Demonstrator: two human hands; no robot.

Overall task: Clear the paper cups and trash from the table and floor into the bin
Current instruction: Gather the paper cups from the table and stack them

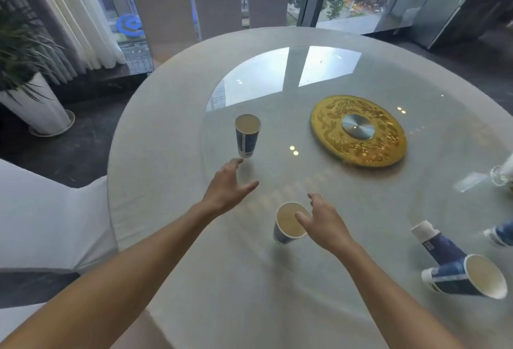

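Two open hands [273, 205] near blue paper cups [247, 135], labels unreadable.

A round gold embossed disc [358, 131] lies under the glass turntable [291, 93]; three white-covered chairs [216, 7] stand beyond.

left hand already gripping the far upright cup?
No: the left hand is open with fingers spread, just short of the base of the far upright cup, not touching it.
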